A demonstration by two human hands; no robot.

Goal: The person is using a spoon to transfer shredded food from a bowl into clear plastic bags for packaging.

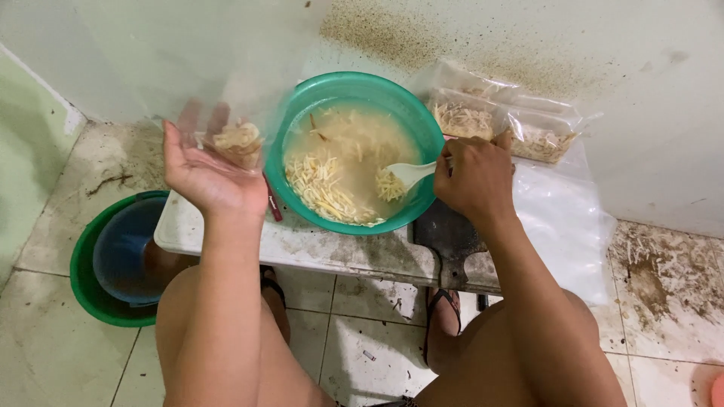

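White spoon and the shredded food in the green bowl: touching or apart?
Touching. The head view shows the white spoon, held by the right hand, with its scoop resting in the shredded food inside the green bowl.

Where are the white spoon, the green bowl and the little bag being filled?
white spoon [407, 174], head view, on its scoop.
green bowl [348, 84], head view, far rim.
clear plastic bag [237, 139], head view, on the shreds inside.

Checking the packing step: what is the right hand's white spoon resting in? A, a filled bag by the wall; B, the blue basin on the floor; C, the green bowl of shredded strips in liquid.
C: the white spoon, held by the right hand, dips into the green bowl.
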